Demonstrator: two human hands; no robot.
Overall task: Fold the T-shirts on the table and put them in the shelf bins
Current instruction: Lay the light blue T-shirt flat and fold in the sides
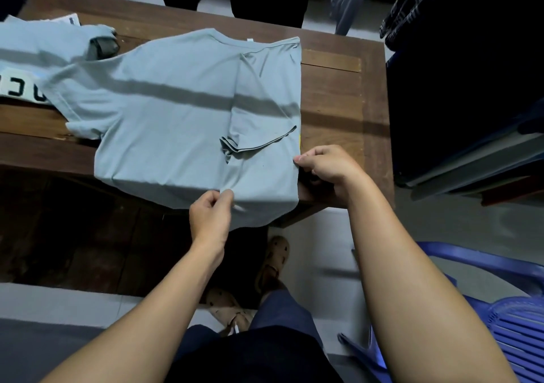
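Head view: pale blue-grey T-shirt (176, 111) lies flat on the wooden desk (332, 97), neck away from the person, hem end draped over the near desk edge. Its right side and sleeve are already folded inward; the left sleeve is spread out.

Handling, judged: thin knit cloth, light, limp, no stiffness. It will sag and crease wherever unsupported, and will likely drag rather than slide on the wood. Best taken at edges and corners with a pinch, two points at once so the fold line stays straight. The hem and the folded right edge are good hold points.

Left hand (210, 211) is at the hanging hem, wrist roughly straight, forearm coming up from below, fingers (225, 198) curled and pinching the cloth. Right hand (326, 166) sits at the folded right edge near the desk corner, wrist bent inward, thumb and forefinger pinching that edge.

Second T-shirt (38, 49), same colour, lies crumpled at far left of the desk. Blue plastic chair (515, 323) at lower right. Shelf bins: cannot tell which dark shapes at right they are.
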